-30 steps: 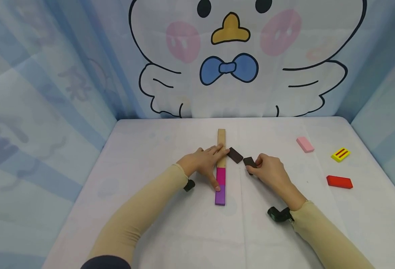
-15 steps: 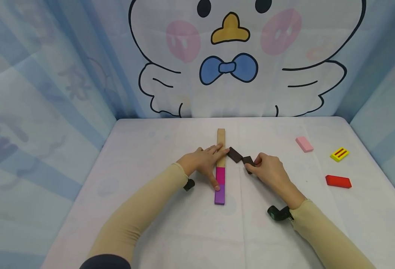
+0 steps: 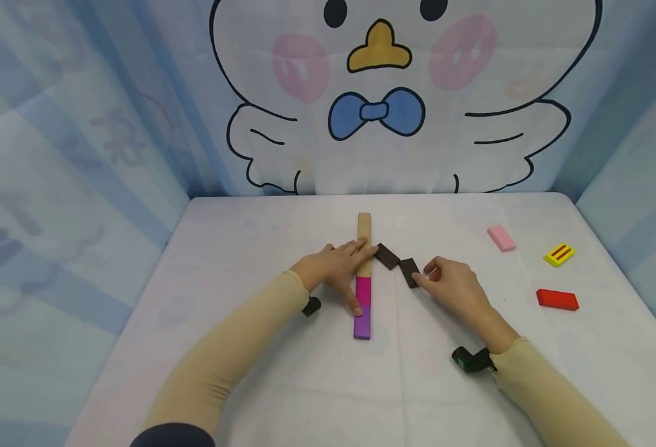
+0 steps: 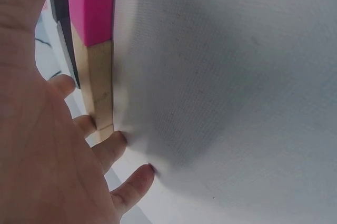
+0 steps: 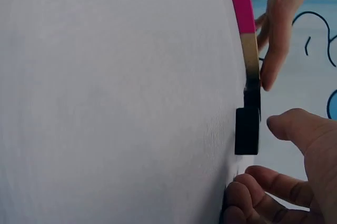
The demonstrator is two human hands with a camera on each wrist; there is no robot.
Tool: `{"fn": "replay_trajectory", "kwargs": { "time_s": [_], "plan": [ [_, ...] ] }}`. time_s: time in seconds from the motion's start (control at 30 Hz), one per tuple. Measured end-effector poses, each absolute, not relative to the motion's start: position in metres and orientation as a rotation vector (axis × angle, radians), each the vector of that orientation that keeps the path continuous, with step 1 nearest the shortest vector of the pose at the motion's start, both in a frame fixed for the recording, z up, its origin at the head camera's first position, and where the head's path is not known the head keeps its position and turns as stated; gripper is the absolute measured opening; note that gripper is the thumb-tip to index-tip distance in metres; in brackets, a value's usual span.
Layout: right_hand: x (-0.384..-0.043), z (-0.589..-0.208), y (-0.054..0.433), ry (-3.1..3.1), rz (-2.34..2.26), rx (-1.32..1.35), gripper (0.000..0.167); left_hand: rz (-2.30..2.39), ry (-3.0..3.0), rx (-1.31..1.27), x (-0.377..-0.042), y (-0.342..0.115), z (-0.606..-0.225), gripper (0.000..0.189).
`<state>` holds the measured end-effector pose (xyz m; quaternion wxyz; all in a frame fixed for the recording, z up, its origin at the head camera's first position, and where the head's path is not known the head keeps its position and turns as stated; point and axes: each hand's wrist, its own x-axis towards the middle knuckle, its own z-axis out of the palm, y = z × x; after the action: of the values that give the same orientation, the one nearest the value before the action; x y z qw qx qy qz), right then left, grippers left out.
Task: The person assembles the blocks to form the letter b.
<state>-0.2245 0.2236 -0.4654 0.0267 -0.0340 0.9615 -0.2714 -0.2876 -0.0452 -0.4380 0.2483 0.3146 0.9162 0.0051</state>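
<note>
My left hand (image 3: 336, 270) lies with fingers spread across an upright-running row of blocks. In the row are plain wooden blocks (image 3: 364, 225) at the far end, then a magenta block (image 3: 364, 290) and a purple block (image 3: 363, 329) nearest me. Its thumb rests by the magenta and purple joint. A dark brown block (image 3: 386, 256) slants off the row's right side at the left fingertips. Corner to corner with it lies a second dark block (image 3: 409, 273). My right hand (image 3: 453, 288) is beside that block, thumb and fingers apart; the right wrist view shows a gap between thumb (image 5: 287, 126) and dark block (image 5: 247, 132).
Toward the right of the white-covered table (image 3: 305, 397) lie a pink block (image 3: 501, 238), a yellow block with red stripes (image 3: 560, 254) and a red block (image 3: 558, 299). A curtain with a cartoon figure (image 3: 378, 112) hangs behind the table.
My right fingers have let go of the second dark block and drawn slightly right, leaving more of it showing. The left hand keeps its place on the row.
</note>
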Motion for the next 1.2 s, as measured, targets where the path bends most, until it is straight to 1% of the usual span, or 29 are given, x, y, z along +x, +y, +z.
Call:
{"fn": "replay_trajectory", "kwargs": {
  "time_s": [0.23, 1.2],
  "plan": [
    [-0.223, -0.465, 0.212, 2.951, -0.837, -0.082, 0.035, 0.028, 2.494, 0.846, -0.288, -0.047, -0.438, 0.142],
    [-0.219, -0.465, 0.203, 2.953, -0.851, -0.131, 0.033, -0.009, 2.504, 0.845, -0.288, -0.044, -0.437, 0.142]
  ]
}}
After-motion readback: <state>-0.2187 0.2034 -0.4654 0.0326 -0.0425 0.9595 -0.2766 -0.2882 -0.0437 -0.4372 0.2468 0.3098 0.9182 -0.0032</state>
